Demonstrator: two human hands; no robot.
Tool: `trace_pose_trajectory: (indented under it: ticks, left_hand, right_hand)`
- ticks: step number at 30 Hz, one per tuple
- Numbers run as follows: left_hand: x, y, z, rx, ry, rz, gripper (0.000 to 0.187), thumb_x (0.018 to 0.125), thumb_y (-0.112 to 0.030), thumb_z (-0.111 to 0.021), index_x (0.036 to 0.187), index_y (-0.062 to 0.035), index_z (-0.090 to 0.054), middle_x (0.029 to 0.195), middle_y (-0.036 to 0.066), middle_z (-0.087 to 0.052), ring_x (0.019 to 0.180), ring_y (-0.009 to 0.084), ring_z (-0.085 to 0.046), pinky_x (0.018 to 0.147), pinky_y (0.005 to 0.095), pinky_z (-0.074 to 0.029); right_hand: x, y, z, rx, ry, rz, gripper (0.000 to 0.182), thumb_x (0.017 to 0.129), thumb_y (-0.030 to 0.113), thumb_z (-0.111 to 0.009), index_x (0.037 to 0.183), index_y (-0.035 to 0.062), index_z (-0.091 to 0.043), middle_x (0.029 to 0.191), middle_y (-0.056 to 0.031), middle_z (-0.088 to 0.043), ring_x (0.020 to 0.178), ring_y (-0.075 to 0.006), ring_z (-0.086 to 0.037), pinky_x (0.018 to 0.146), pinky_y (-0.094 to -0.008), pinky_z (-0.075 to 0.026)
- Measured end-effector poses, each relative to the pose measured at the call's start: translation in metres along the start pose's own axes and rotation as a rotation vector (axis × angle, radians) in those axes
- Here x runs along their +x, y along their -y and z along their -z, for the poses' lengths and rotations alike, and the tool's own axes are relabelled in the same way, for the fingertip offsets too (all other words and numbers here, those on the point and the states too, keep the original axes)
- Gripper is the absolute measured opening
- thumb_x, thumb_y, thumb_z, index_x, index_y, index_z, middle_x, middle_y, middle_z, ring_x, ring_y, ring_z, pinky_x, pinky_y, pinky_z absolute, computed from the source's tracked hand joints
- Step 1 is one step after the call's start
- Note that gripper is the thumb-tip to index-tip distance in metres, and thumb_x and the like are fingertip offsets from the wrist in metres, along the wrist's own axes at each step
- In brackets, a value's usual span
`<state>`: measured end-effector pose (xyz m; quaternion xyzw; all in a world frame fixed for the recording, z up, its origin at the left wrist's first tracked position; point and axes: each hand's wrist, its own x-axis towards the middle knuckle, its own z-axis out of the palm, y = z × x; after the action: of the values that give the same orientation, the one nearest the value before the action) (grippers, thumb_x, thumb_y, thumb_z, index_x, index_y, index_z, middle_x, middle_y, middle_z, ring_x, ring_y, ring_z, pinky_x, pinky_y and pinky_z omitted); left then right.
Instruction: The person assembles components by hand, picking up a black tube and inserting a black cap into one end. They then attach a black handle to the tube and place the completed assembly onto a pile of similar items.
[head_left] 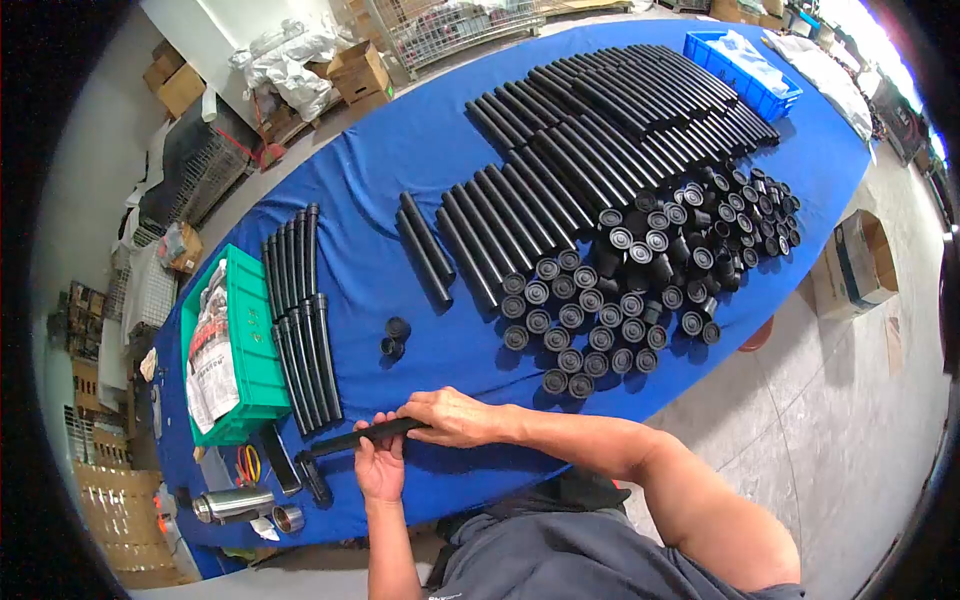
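A black tube (345, 439) lies across both my hands, low over the near side of the blue-covered table. My right hand (448, 417) is closed around its right end, covering that end. Palm up, my left hand (380, 466) holds the tube further along, with the fingertips showing past its far side. Left of my left hand, a short black fitting (316, 482) and a black flat-looking bar (280, 460) lie on the cloth. Two loose black caps (397, 328) sit beyond my hands.
Many black tubes (520, 205) lie in rows, beside a spread of black ribbed caps (600, 338). Finished-looking tubes (308, 365) line a green crate (262, 340). A steel flask (232, 503), scissors (248, 463) and a blue bin (770, 98) are also on the table (350, 190).
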<state>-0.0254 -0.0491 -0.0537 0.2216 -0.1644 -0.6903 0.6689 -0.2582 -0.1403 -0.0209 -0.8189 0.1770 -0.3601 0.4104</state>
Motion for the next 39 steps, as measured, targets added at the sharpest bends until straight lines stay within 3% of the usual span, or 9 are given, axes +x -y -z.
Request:
trace_pose_trajectory:
  ticks: [9,10,13,16,20,24,28,35,39]
  left_hand:
    - [-0.002,0.003,-0.009,-0.055,0.001,0.016,0.028,0.099,-0.011,-0.062,0.126,-0.0053,-0.062,0.139,0.021,-0.058,0.138,0.0374,-0.048,0.116,0.0542,-0.042]
    - [-0.003,0.002,-0.007,-0.046,0.0,0.018,0.029,0.098,-0.011,-0.062,0.127,-0.0053,-0.062,0.14,0.02,-0.058,0.14,0.0375,-0.046,0.117,0.0547,-0.04]
    - [-0.002,0.001,-0.011,-0.012,-0.075,0.031,0.028,0.097,-0.012,-0.065,0.124,-0.0078,-0.062,0.137,0.02,-0.06,0.139,0.0371,-0.048,0.117,0.0536,-0.041]
    - [-0.002,0.002,-0.005,-0.101,-0.054,0.048,0.028,0.097,-0.01,-0.064,0.124,-0.0071,-0.061,0.138,0.02,-0.059,0.139,0.0367,-0.047,0.115,0.0527,-0.044]
    - [-0.002,0.002,-0.003,-0.035,0.022,0.046,0.025,0.101,-0.013,-0.06,0.125,-0.0071,-0.059,0.14,0.021,-0.057,0.141,0.0363,-0.046,0.111,0.0512,-0.048]
    - [0.001,0.0,-0.014,-0.083,-0.056,0.067,0.025,0.102,-0.014,-0.058,0.125,-0.0071,-0.059,0.141,0.021,-0.056,0.141,0.0364,-0.045,0.113,0.0524,-0.046]
    - [-0.002,0.002,-0.008,-0.054,-0.019,0.044,0.025,0.103,-0.015,-0.057,0.126,-0.0064,-0.058,0.143,0.021,-0.054,0.142,0.0363,-0.044,0.116,0.0536,-0.042]
    - [0.003,0.001,-0.002,-0.082,-0.024,0.029,0.029,0.101,-0.015,-0.059,0.128,-0.0041,-0.06,0.145,0.021,-0.054,0.142,0.0372,-0.044,0.117,0.0533,-0.04]
    - [-0.001,0.001,-0.005,-0.017,-0.084,0.017,0.03,0.099,-0.019,-0.064,0.125,-0.0049,-0.062,0.141,0.02,-0.057,0.139,0.0368,-0.047,0.116,0.054,-0.041]
  right_hand:
    - [0.004,-0.003,0.006,0.105,-0.014,-0.034,0.037,0.087,0.019,-0.073,0.118,0.0012,-0.064,0.101,-0.0202,-0.066,0.094,-0.0401,-0.066,0.081,-0.0466,-0.053]
    - [0.01,0.007,0.017,0.168,0.179,-0.265,0.04,0.086,0.021,-0.074,0.119,0.0007,-0.065,0.105,-0.0213,-0.067,0.098,-0.0386,-0.066,0.083,-0.0465,-0.053]
    - [0.007,-0.009,0.0,0.047,-0.105,0.056,0.039,0.087,0.024,-0.074,0.114,-0.0022,-0.066,0.086,-0.0191,-0.07,0.079,-0.0335,-0.071,0.072,-0.0415,-0.056]
    - [0.008,0.0,0.003,-0.101,-0.101,0.115,0.037,0.088,0.023,-0.073,0.114,-0.0022,-0.066,0.084,-0.0178,-0.071,0.075,-0.0311,-0.072,0.069,-0.0389,-0.057]
    - [0.022,0.029,0.036,0.455,0.34,-0.661,0.043,0.085,0.012,-0.07,0.126,0.001,-0.062,0.096,-0.0173,-0.065,0.09,-0.0356,-0.066,0.076,-0.0446,-0.056]
    - [0.004,0.0,0.003,-0.144,-0.016,0.054,0.044,0.084,0.016,-0.075,0.124,0.003,-0.062,0.096,-0.0176,-0.066,0.087,-0.0373,-0.067,0.077,-0.0446,-0.056]
    - [0.006,0.002,0.012,0.099,0.107,-0.21,0.04,0.084,0.014,-0.075,0.121,0.0032,-0.064,0.096,-0.0187,-0.065,0.087,-0.0384,-0.066,0.078,-0.0459,-0.054]
    - [0.005,0.005,0.01,-0.019,-0.018,-0.003,0.036,0.085,0.012,-0.07,0.12,0.0031,-0.063,0.099,-0.0178,-0.064,0.094,-0.0406,-0.064,0.081,-0.048,-0.054]
    - [0.02,0.021,0.038,0.382,0.322,-0.567,0.041,0.086,0.016,-0.069,0.124,0.0018,-0.062,0.101,-0.0208,-0.066,0.096,-0.0384,-0.066,0.084,-0.0464,-0.054]
